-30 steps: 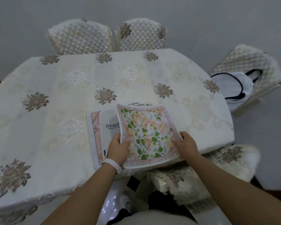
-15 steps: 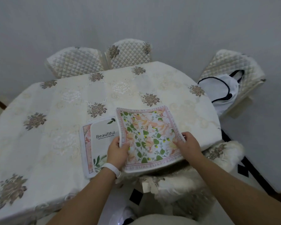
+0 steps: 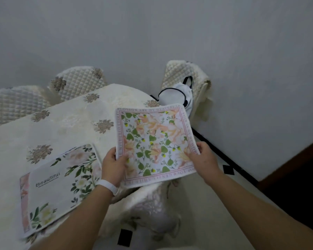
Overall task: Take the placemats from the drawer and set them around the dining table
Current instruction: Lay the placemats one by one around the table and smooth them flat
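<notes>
I hold a square floral placemat (image 3: 155,141) with a pink lettered border, lifted above the right edge of the dining table (image 3: 70,121). My left hand (image 3: 114,166) grips its left edge and my right hand (image 3: 204,159) grips its lower right corner. A white placemat (image 3: 61,184) printed "Beautiful" with flowers lies flat on the cream tablecloth to the left. It rests on another pink-edged placemat (image 3: 23,201), of which only a strip shows.
Two quilted chairs (image 3: 76,82) stand at the table's far side. A third quilted chair (image 3: 184,73) at the right carries a white bag with black trim (image 3: 175,92). A cushioned seat (image 3: 155,210) sits below the held mat. Grey wall close behind.
Both hands have lifted the floral placemat off the stack and carried it right, past the table's edge. The view has swung to the right, so the "Beautiful" placemat now shows fully.
</notes>
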